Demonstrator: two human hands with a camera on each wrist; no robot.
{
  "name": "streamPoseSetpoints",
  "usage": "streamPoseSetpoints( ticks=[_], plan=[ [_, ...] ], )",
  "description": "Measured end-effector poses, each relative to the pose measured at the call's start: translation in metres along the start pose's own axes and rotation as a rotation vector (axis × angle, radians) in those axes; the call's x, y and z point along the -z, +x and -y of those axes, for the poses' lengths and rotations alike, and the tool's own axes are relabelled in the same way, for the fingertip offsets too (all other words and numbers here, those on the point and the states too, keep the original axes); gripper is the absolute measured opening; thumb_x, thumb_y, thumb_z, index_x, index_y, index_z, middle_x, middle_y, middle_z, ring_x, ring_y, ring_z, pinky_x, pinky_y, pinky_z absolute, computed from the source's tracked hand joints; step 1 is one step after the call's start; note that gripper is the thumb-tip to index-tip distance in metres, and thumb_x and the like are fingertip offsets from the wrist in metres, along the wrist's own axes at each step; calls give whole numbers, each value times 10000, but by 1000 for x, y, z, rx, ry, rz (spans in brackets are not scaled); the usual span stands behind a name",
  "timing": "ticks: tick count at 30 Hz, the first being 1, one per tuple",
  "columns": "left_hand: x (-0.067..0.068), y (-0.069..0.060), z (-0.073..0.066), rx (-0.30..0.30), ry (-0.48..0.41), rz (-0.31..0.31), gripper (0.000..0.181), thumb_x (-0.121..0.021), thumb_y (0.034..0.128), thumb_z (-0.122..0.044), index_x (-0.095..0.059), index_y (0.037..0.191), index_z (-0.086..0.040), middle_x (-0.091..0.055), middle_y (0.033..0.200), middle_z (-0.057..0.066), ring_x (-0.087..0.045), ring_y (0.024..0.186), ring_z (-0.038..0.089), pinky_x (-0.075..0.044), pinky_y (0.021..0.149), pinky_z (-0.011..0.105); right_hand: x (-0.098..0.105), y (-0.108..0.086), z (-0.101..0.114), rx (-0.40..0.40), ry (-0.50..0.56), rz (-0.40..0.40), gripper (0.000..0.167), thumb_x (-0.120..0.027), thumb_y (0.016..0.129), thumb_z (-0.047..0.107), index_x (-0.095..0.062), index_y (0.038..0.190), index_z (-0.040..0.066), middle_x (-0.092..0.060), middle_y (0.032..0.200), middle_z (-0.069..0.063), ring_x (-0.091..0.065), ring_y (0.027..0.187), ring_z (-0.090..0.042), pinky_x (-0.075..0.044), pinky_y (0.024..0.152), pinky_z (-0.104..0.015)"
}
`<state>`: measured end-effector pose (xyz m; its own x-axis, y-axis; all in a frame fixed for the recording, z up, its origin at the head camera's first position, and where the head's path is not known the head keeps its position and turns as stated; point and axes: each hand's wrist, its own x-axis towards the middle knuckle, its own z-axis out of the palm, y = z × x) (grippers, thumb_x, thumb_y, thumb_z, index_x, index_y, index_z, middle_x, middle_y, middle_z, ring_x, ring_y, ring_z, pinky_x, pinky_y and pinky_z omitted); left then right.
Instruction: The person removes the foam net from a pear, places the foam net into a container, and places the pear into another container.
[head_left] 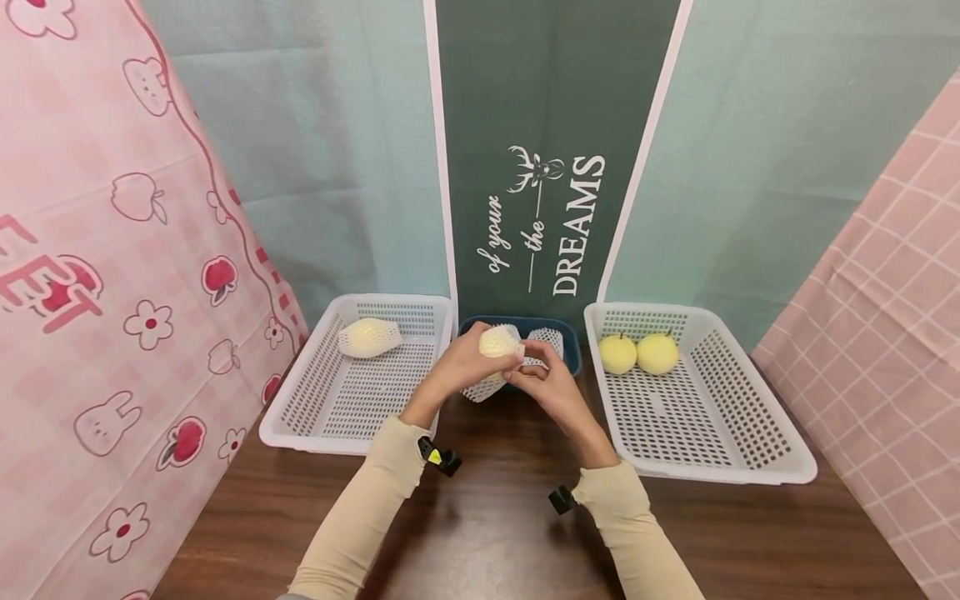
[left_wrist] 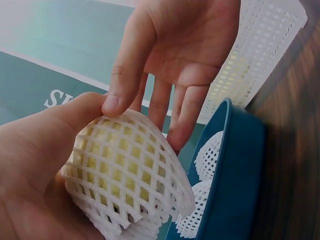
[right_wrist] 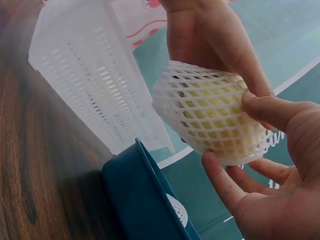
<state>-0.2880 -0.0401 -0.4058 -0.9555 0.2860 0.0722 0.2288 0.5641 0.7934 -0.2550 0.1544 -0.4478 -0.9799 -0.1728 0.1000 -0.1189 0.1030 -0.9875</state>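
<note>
A yellow pear in a white foam net [head_left: 498, 342] is held up over the small blue basin [head_left: 574, 365]. The left hand [head_left: 465, 363] grips it from the left side, its thumb over the top in the left wrist view. From the other side the right hand [right_wrist: 280, 165] pinches the end of the foam net between thumb and fingers. More white mesh [head_left: 483, 388] shows under the hands in the head view; whether it is the same net I cannot tell. Foam nets [left_wrist: 208, 154] lie in the basin, partly hidden by its wall.
At left, a white basket [head_left: 360, 408] contains one netted pear [head_left: 370, 337]. The white basket on the right [head_left: 675, 429] contains two bare yellow pears, one on the left [head_left: 618, 355] and one on the right [head_left: 657, 354]. Everything stands on a brown wooden table [head_left: 495, 517] before hanging cloths.
</note>
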Motion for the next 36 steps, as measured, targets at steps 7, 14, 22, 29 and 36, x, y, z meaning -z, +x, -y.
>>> streamPoseSetpoints(
  ticks=[7, 14, 22, 29, 36],
  plan=[
    [-6, -2, 0, 37, -32, 9, 912, -833, 839, -545, -370, 1508, -132, -688, 1213, 171, -682, 1005, 276, -569, 902, 448, 2, 1, -5, 8, -19, 0, 659, -737, 996, 127, -410, 1565, 66, -491, 1543, -195, -660, 1195, -248, -537, 923, -178],
    [-9, -3, 2, 25, -88, -9, 829, -817, 866, -461, -300, 1423, -129, -653, 1178, 229, -670, 998, 306, -557, 930, 467, 6, 2, -8, -10, -39, -34, 672, -750, 998, 152, -421, 1581, 87, -513, 1541, -190, -655, 1228, -323, -526, 925, -182],
    [-12, -2, 7, -52, -131, -53, 695, -800, 898, -377, -401, 1383, -79, -535, 1368, 180, -607, 1167, 308, -522, 1028, 486, 10, 3, -10, -43, -22, -57, 641, -734, 1018, 243, -439, 1564, 82, -563, 1504, -189, -693, 1135, -77, -518, 971, -208],
    [-13, -3, 9, -87, -140, -48, 720, -780, 911, -360, -447, 1495, -100, -567, 1451, 157, -614, 1195, 297, -533, 1027, 502, 10, 4, -11, -10, 56, -90, 599, -720, 1027, 187, -436, 1538, 53, -532, 1493, -203, -695, 1007, -25, -579, 980, -285],
    [-13, -7, 6, -85, -160, -38, 803, -828, 891, -271, -413, 1555, -94, -549, 1503, 195, -604, 1226, 337, -513, 1061, 530, 10, 4, -12, 17, 40, -143, 607, -711, 1039, 229, -397, 1532, 63, -436, 1573, -156, -642, 1106, -86, -554, 924, -170]
  ],
)
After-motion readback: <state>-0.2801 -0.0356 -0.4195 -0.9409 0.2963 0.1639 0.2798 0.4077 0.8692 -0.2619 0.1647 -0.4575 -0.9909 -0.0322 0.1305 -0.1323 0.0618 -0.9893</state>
